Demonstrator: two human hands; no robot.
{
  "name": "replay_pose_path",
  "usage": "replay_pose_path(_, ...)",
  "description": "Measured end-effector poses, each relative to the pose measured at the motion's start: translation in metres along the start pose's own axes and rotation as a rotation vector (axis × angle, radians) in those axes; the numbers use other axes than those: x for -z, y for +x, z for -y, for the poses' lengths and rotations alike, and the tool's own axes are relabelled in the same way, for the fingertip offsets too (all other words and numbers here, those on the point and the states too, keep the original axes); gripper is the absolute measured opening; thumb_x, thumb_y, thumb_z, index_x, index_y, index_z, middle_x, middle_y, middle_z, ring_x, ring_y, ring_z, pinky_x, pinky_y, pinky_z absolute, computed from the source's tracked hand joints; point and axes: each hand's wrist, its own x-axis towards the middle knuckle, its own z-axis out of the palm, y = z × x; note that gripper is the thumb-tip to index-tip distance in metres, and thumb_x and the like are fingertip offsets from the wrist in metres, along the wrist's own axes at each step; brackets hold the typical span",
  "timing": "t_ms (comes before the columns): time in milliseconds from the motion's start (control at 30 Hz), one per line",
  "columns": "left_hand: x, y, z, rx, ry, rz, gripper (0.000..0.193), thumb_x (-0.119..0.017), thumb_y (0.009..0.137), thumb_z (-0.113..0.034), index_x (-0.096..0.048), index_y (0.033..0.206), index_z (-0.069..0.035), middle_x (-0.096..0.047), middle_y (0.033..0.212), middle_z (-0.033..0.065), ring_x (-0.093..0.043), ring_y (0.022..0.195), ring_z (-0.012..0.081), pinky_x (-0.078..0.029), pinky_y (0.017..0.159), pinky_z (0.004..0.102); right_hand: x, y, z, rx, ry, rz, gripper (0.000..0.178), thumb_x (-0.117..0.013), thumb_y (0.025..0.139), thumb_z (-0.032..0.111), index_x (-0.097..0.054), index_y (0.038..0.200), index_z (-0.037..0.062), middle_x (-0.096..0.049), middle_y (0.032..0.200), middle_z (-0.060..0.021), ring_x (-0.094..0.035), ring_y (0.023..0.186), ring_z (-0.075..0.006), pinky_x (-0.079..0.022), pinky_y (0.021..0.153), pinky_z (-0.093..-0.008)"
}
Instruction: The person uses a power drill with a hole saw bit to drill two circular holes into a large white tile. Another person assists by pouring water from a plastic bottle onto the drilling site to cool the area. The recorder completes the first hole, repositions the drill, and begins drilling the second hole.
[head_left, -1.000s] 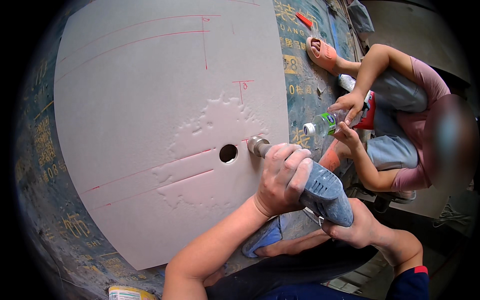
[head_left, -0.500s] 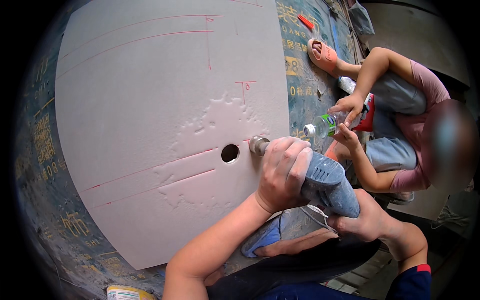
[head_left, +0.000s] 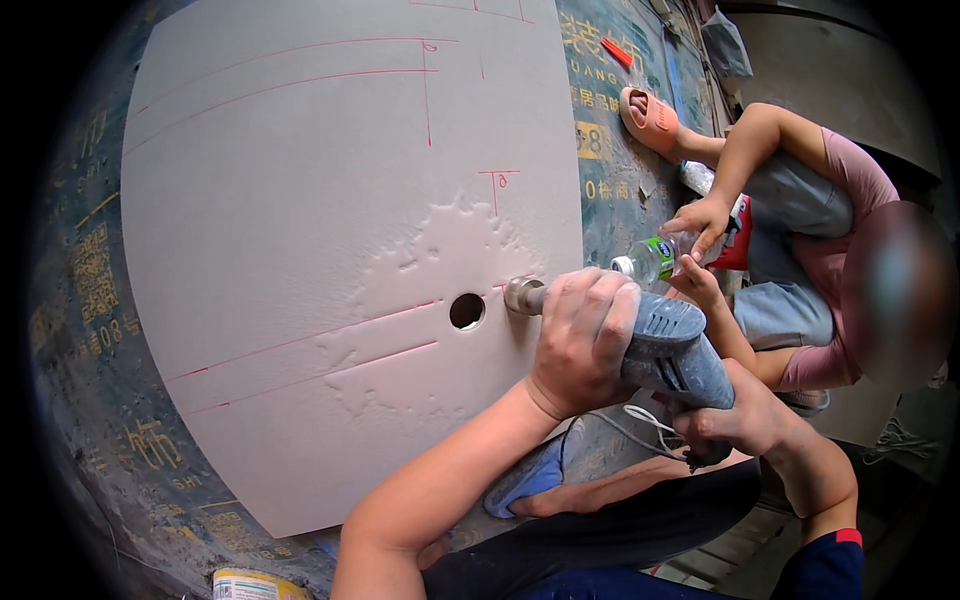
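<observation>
A dusty grey power drill [head_left: 668, 345] with a cable hanging under its grip is held in both my hands. My left hand [head_left: 585, 335] wraps round its front, just behind the bit, while my right hand [head_left: 740, 415] closes on the rear grip. The silver hole-saw bit [head_left: 521, 296] points at a large pale tile slab [head_left: 270, 210], near its right edge; whether it touches cannot be told. Just left of the bit, a round hole [head_left: 467, 311] goes through the slab. Red lines mark the slab, and a wet patch [head_left: 450, 240] surrounds the hole.
At the right, a co-worker squats, both hands round a clear plastic bottle [head_left: 645, 262] with a green label. An orange-red tool [head_left: 617, 52] lies on the printed floor covering [head_left: 595, 190]. A yellow-and-white tub [head_left: 260, 585] stands at the lower left. My blue slipper [head_left: 530, 480] is beside the slab.
The view has shifted slightly. My right hand and the drill's rear have risen a little, and more cable shows. The bit stays by the same marked spot beside the hole.
</observation>
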Motion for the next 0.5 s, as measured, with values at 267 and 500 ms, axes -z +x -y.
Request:
replay_pose_path(267, -0.005, -0.002, -0.001, -0.005, 0.022, 0.026, 0.071, -0.081, 0.076, -0.03, -0.053, 0.134, 0.001, -0.063, 0.122, 0.023, -0.063, 0.112, 0.0438, -0.048, 0.096, 0.0568, 0.007, 0.004, -0.012, 0.048, 0.03, -0.001, 0.038, -0.071, 0.089, 0.012, -0.067, 0.123, -0.0042, -0.064, 0.079, -0.0031, -0.059, 0.064, -0.0107, -0.049, 0.061, -0.0267)
replay_pose_path(500, -0.007, -0.003, -0.004, -0.002, 0.032, 0.03, 0.069, -0.08, 0.078, -0.031, -0.053, 0.133, 0.0, -0.063, 0.122, 0.0211, -0.063, 0.111, 0.0424, -0.048, 0.097, 0.0572, 0.011, 0.007, -0.021, 0.007, 0.054, -0.005, 0.048, -0.074, 0.079, 0.012, -0.067, 0.123, -0.0049, -0.065, 0.087, -0.0025, -0.059, 0.067, -0.0108, -0.049, 0.062, -0.0268)
